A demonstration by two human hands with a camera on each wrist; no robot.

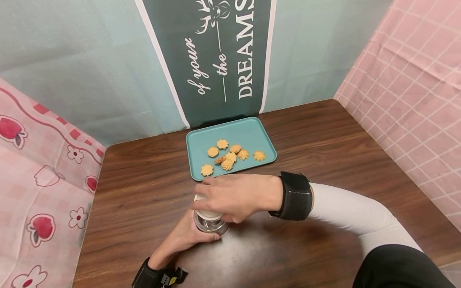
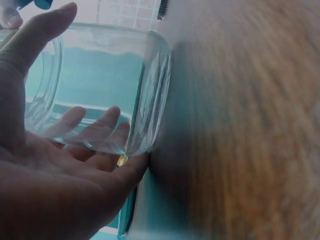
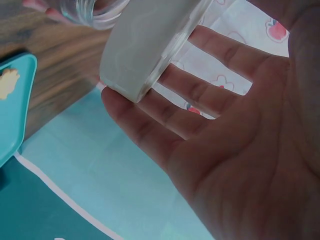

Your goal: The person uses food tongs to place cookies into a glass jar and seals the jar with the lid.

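Note:
A clear glass jar (image 1: 211, 226) stands on the wooden table (image 1: 324, 132), near its front. My left hand (image 1: 185, 236) wraps round the jar's side from the left; in the left wrist view its fingers (image 2: 95, 125) show through the glass jar (image 2: 100, 80). My right hand (image 1: 234, 196) comes from above and grips the white round lid (image 1: 206, 213). In the right wrist view the lid (image 3: 145, 45) rests against my right hand's fingers (image 3: 200, 100), just off the jar's open mouth (image 3: 92, 11).
A teal tray (image 1: 252, 132) with several small cookies (image 1: 228, 157) lies behind the jar, against the back wall. A green banner hangs behind it. Pink patterned cloths close off the left and right sides. Bare wood lies right of the tray.

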